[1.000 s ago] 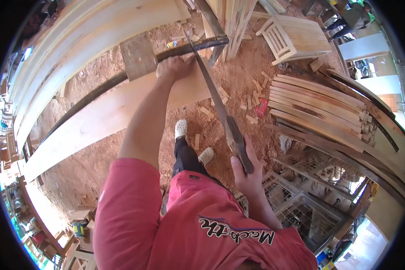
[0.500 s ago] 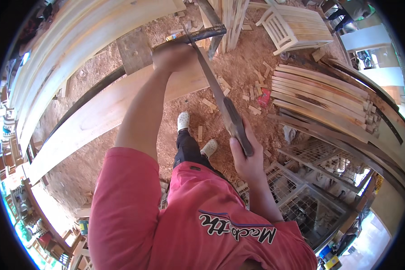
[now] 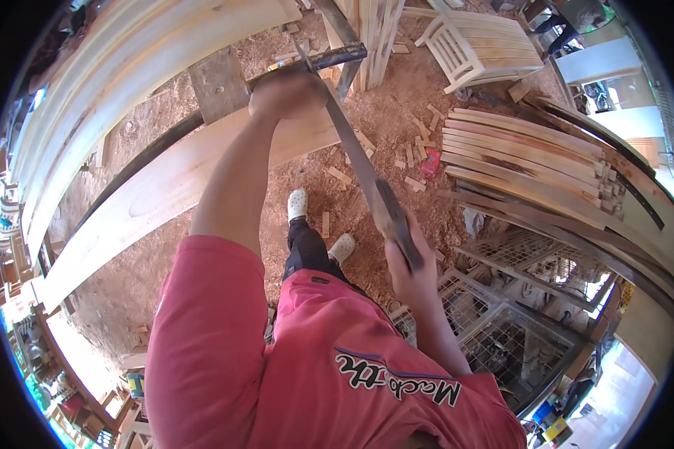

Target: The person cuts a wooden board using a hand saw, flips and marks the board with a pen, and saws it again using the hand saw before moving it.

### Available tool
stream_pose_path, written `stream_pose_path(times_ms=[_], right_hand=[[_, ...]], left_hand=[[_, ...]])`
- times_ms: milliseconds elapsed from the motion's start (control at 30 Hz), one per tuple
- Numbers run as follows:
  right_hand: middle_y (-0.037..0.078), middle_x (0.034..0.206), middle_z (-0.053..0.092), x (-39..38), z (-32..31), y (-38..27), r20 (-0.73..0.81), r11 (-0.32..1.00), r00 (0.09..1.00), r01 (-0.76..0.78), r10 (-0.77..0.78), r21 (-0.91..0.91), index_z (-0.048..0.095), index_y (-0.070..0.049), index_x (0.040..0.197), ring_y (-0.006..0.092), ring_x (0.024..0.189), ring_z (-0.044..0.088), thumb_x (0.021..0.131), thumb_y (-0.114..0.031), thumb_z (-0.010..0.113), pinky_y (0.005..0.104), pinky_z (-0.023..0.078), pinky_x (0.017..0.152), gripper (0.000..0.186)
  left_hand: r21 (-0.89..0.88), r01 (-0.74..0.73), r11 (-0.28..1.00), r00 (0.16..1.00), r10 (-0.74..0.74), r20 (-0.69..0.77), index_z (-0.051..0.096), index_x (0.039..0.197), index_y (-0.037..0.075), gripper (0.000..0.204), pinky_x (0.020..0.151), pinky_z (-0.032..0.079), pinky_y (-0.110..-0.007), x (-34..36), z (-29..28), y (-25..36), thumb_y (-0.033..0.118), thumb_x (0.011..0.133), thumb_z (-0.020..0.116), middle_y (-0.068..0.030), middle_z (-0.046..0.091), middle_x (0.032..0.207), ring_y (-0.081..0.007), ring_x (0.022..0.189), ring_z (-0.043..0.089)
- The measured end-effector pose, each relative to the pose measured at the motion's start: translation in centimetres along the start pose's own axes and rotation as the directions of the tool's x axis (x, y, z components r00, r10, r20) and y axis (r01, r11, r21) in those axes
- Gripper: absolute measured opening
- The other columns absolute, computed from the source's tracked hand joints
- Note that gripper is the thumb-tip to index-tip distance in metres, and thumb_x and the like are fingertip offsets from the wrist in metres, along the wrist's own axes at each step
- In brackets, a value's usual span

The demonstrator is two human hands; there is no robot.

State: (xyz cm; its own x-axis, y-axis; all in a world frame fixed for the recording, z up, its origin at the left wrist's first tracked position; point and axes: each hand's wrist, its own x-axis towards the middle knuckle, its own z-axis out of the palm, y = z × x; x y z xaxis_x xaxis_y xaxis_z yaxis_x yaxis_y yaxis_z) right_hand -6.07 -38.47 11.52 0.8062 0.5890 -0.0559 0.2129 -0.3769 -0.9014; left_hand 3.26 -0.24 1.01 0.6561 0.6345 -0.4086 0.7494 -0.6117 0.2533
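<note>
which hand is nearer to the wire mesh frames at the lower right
Right. Gripping the saw, the right hand is just above and left of the mesh frames in the picture; the left hand is farther off, by the right end of the pale board.

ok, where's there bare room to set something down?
Free: the plank left of the left forearm; sawdust-covered floor between plank and left sleeve.
Crowded: the plank's right end, with left hand, saw and dark bar close together; also the ground between saw and board stack, strewn with offcuts.
</note>
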Motion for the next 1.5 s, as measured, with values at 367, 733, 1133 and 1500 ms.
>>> stream_pose_path(times_ms=[367,733,1133,1500], right_hand=[[0.017,0.112,0.066,5.6,2.8,0.8,0.06,0.994,0.998,-0.034,0.028,0.1,0.039,0.0,0.149,0.0175,0.099,0.064,0.096,-0.01,0.059,0.029,0.05,0.086,0.058],[0.005,0.097,0.061,6.5,3.0,2.5,0.088,0.961,0.994,-0.092,0.071,0.261,0.034,-0.005,0.154,0.0068,0.07,0.055,0.097,-0.009,0.057,0.0228,0.047,0.061,0.061],[0.006,0.095,0.063,6.3,2.3,3.3,0.031,0.997,0.998,0.057,-0.058,0.052,0.044,-0.002,0.146,0.0164,0.082,0.062,0.095,-0.012,0.062,0.0298,0.051,0.076,0.055],[0.004,0.072,0.057,5.7,2.9,4.7,-0.067,0.778,0.956,-0.19,0.285,0.599,0.057,-0.002,0.114,0.0119,0.056,0.054,0.1,-0.014,0.053,0.0276,0.047,0.053,0.019]], left_hand=[[-0.015,0.0,1.0,1.0,0.0,0.005,0.07,0.122,0.008,0.079,0.104,0.047,-0.045,0.1,0.4,-0.8,0.07,0.096,0.029,-0.0188,0.066,0.127,-0.0339,0.122,0.061],[0.026,-0.134,0.991,0.98,0.137,-0.145,0.066,0.119,0.022,0.045,0.097,0.051,-0.05,1.5,2.8,-2.7,0.04,0.103,0.028,-0.0161,0.07,0.118,-0.0383,0.107,0.067],[-0.063,0.008,0.998,0.979,-0.02,-0.202,0.075,0.101,0.001,0.06,0.097,0.052,-0.047,-0.4,1.1,-0.9,0.039,0.099,0.029,-0.0226,0.071,0.11,-0.0384,0.108,0.068],[-0.149,-0.03,0.988,0.993,0.013,-0.113,0.075,0.106,0.005,0.052,0.097,0.052,-0.047,1.4,0.3,-1.8,0.041,0.098,0.038,-0.0196,0.073,0.105,-0.0392,0.104,0.069]])
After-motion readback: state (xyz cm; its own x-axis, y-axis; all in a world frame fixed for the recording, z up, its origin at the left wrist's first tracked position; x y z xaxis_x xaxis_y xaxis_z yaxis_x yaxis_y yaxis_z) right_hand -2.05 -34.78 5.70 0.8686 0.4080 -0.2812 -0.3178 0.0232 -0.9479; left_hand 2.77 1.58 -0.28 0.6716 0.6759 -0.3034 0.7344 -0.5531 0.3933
